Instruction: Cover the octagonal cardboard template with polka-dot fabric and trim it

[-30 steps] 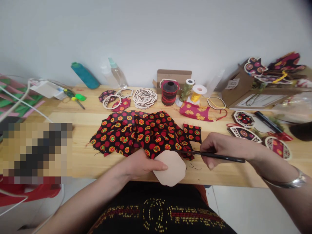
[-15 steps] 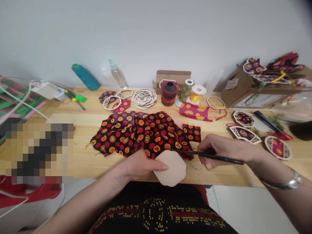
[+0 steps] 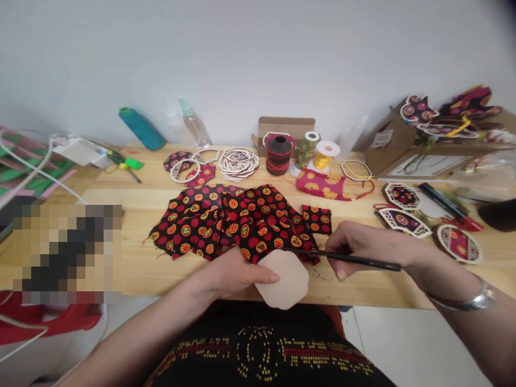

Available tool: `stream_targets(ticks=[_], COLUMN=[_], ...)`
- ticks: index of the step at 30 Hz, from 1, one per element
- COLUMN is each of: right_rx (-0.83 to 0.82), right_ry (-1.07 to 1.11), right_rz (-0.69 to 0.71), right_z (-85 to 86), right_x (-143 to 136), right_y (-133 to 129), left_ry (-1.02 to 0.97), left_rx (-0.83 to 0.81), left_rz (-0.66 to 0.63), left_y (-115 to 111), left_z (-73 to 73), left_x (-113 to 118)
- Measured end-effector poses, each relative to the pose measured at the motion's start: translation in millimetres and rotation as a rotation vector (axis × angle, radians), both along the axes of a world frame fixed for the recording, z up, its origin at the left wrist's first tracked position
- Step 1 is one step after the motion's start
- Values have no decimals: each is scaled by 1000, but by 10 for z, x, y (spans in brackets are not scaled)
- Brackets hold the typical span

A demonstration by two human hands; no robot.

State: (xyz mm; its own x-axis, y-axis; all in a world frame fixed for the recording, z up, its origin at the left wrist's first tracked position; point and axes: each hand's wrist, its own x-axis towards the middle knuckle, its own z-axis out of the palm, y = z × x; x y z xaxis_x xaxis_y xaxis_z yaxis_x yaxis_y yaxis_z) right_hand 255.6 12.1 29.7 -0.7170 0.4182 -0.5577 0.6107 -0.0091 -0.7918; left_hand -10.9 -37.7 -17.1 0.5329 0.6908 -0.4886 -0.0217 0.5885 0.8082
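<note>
Right hand [image 3: 349,250] and scissors [image 3: 368,262] shifted slightly toward the pale card [image 3: 287,285] since one second ago; patterned cloth [image 3: 258,215] unmoved.
My right fingers are curled closed round the black handle, blade end at the cloth's near edge beside the card; blades partly hidden, so their spread is uncertain. My left hand [image 3: 236,271] pinches the card, thumb on top, at the near side of the wooden table [image 3: 133,231]. Surface: light boards, dark scraps right of the card. Along the back: teal thread cone [image 3: 141,129], spray bottle [image 3: 195,126], stacked wooden cut-outs [image 3: 238,164], red-and-black spool [image 3: 278,156], yellow spool [image 3: 323,161]; cardboard box [image 3: 385,153] at right. Room: plain greyish wall [image 3: 242,54], pale tiled floor [image 3: 391,344].
</note>
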Motion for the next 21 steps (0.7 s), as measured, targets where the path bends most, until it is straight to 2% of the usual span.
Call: stream_targets(ticks=[7,14,21], right_rx=[13,36,34], right_ry=[-102,-88,-60], right_rz=[-32,-21,28], right_z=[35,25,100], right_x=[-19,-15,-36], right_y=[14,37,43], left_ry=[62,28,47], left_rx=[11,6,44], left_rz=[-13,-2,-22], left_y=[1,-10,0], left_z=[-35,-50,-46], left_x=[-16,-13,-23])
